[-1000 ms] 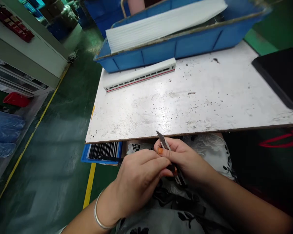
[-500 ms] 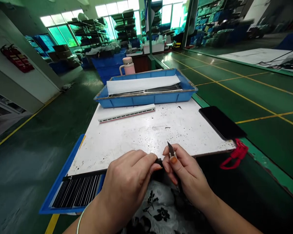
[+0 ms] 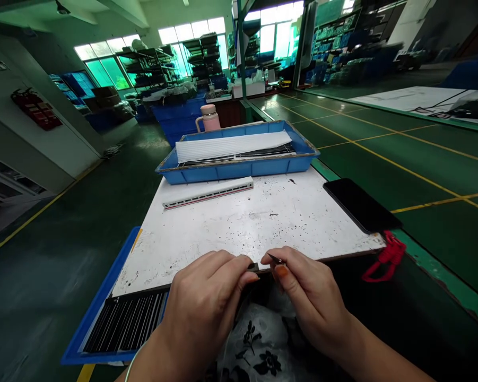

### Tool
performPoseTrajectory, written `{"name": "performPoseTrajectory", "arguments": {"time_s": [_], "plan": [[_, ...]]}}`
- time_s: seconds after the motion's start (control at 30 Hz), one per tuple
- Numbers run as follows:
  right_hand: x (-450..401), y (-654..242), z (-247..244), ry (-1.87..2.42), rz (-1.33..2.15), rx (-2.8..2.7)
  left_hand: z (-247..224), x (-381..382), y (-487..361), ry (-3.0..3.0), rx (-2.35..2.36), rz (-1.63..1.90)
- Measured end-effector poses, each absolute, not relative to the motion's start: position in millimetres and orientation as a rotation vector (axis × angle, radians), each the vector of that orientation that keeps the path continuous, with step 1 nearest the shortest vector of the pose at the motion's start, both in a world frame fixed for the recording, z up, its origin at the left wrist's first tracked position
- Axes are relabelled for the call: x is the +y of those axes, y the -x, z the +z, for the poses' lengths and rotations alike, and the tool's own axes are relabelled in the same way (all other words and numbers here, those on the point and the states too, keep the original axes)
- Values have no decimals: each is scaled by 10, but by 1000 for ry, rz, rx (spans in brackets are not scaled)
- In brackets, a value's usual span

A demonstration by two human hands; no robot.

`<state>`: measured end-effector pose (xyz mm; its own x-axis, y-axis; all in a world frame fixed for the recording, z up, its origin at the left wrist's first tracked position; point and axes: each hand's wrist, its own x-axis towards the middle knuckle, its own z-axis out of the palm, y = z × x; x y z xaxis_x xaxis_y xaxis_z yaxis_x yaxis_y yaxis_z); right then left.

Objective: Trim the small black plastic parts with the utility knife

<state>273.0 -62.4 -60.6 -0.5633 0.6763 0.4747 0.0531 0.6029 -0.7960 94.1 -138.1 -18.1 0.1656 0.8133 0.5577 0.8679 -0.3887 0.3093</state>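
Note:
At the front edge of the white table, my left hand (image 3: 207,292) is closed, its thumb and fingers pinching a small dark strip (image 3: 253,267). Only the strip's right end shows; the rest lies hidden in the hand. Just to the right, my right hand (image 3: 312,297) grips a craft knife (image 3: 276,259). The knife's pointed blade sticks out left past the index finger, a short gap from the strip, and its handle is mostly covered by the palm. Beyond both hands lies a long white model train carriage shell (image 3: 209,194) with dark windows and a red stripe.
A blue tray (image 3: 239,171) of white and black strips stands at the table's far end, a pink mug (image 3: 210,119) behind it. On the right edge lies a black phone (image 3: 360,204) with a red strap (image 3: 385,257). Another blue tray (image 3: 77,334) with dark strips sits lower left.
The knife blade has tipped from pointing upward to pointing left and lies lower. My hands are slightly farther apart at the fingertips, and the view has tilted up a little.

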Motion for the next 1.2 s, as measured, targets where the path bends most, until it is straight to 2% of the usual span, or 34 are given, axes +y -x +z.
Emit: {"name": "performPoseTrajectory", "arguments": {"time_s": [0.7,1.2], "plan": [[-637,-2662,-645,594,1024,-2062,-254,-1392,-955,2284,-1758,-1192],[-644,-2645,-651,571,1120,-2012,-253,-1390,-937,2272,-1764,-1146]]}}
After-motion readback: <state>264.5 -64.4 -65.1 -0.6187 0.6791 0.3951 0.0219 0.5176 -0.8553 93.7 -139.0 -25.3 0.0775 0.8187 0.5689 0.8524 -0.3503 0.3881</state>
